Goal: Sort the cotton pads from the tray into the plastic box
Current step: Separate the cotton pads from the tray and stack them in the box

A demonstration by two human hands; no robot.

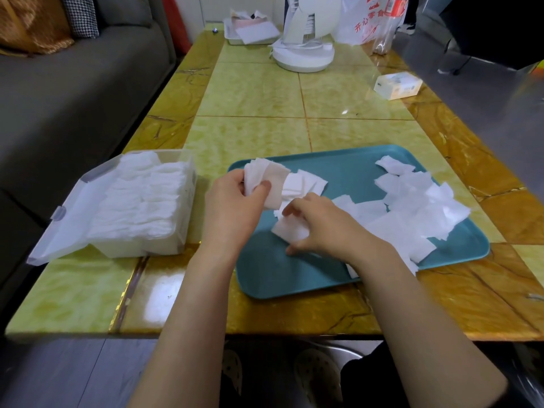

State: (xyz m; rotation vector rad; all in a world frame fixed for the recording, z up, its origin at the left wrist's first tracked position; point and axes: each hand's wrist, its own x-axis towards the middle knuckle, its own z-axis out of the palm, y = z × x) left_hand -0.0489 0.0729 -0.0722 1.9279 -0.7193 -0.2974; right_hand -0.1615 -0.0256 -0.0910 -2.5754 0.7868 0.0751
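Note:
A teal tray (294, 278) lies on the table with several square white cotton pads (412, 207) scattered over its right half. My left hand (232, 204) holds a small stack of pads (268, 178) above the tray's left edge, thumb pressed on top. My right hand (318, 225) is on the tray, its curled fingers pinching another pad (290, 231) against the tray. To the left stands a clear plastic box (164, 245), lid (59, 228) open to the left, packed with rows of pads (138, 198).
A white fan base (303, 54), a white dish with papers (250, 33), a plastic bag (365, 22) and a small carton (397, 85) stand at the table's far end. A grey sofa (73, 83) runs along the left. Bare tabletop lies between the tray and the fan.

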